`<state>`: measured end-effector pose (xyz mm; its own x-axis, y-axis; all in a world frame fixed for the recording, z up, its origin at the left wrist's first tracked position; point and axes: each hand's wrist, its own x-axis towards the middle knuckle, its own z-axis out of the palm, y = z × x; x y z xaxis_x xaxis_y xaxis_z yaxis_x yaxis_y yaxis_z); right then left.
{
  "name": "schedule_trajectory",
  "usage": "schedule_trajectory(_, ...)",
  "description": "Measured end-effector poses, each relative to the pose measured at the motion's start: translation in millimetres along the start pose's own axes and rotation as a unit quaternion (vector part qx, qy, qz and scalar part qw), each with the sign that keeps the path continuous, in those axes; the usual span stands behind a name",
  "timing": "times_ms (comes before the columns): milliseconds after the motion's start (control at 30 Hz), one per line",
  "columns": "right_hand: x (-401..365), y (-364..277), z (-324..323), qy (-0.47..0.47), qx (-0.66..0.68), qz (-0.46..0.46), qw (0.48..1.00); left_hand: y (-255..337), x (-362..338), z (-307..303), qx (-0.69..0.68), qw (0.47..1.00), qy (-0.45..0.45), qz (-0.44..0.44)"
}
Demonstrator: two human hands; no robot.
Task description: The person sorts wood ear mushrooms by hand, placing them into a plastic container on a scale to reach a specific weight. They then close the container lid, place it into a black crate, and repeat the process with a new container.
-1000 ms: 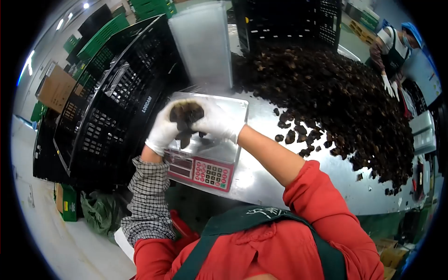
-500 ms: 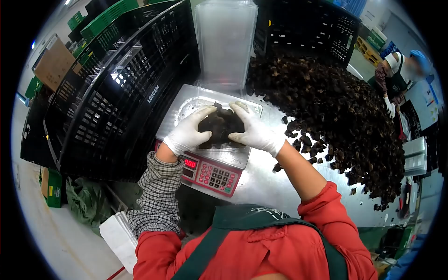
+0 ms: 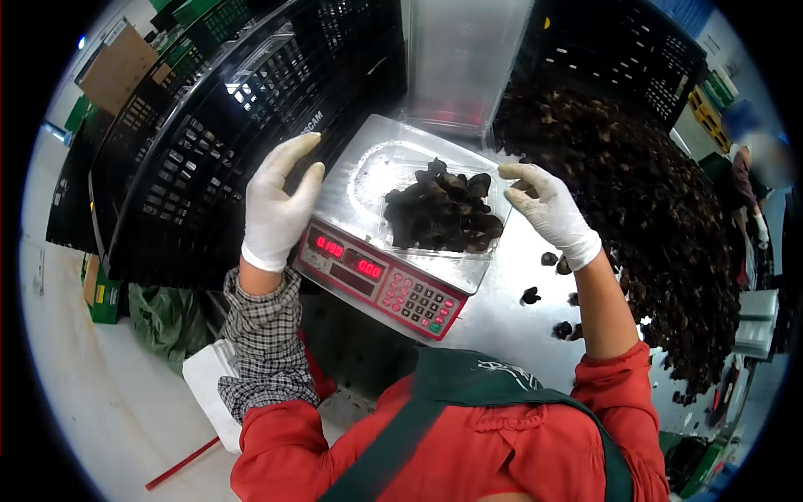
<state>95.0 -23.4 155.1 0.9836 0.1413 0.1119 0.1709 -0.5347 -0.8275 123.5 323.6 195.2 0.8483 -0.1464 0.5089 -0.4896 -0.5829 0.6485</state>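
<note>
Head view — mushrooms [image 3: 443, 213] on scale [image 3: 381, 276] between both open hands — untouched.

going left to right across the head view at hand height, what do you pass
Black plastic crate → left hand → clear tray of dark mushrooms → right hand → big heap of dark mushrooms → co-worker at the far right edge.
</note>
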Motion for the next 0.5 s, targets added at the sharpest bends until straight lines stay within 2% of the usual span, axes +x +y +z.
schedule_trajectory(33, 4, -2, 5, -0.006, -0.017, -0.002, 1.0, 6, -3, 1, 0.072, 0.994, 0.027, 0.076)
schedule_trajectory(67, 7, -6, 9, -0.01, -0.035, -0.003, 0.999, 11, -8, 5, 0.072, 0.992, 0.035, 0.101)
schedule_trajectory(133, 18, 1, 19, -0.01, -0.093, -0.009, 0.996, 18, -23, 18, 0.013, 0.996, -0.013, 0.083)
schedule_trajectory(200, 25, 4, 28, 0.008, -0.171, -0.025, 0.985, 24, -41, 39, -0.05, 0.988, -0.118, 0.088)
schedule_trajectory(267, 28, 10, 35, 0.013, -0.236, -0.091, 0.967, 28, -54, 71, -0.039, 0.975, -0.174, 0.135)
schedule_trajectory(333, 27, 11, 39, 0.006, -0.254, -0.115, 0.96, 24, -63, 97, 0.014, 0.967, -0.174, 0.187)
schedule_trajectory(367, 27, 10, 40, 0.001, -0.239, -0.086, 0.967, 26, -62, 98, 0.011, 0.965, -0.183, 0.186)
schedule_trajectory(467, 27, 10, 29, 0.028, -0.232, -0.076, 0.969, 32, -49, 79, -0.066, 0.987, -0.096, 0.11)
schedule_trajectory(500, 27, 6, 25, 0.063, -0.196, -0.073, 0.976, 29, -43, 75, -0.048, 0.992, -0.051, 0.101)
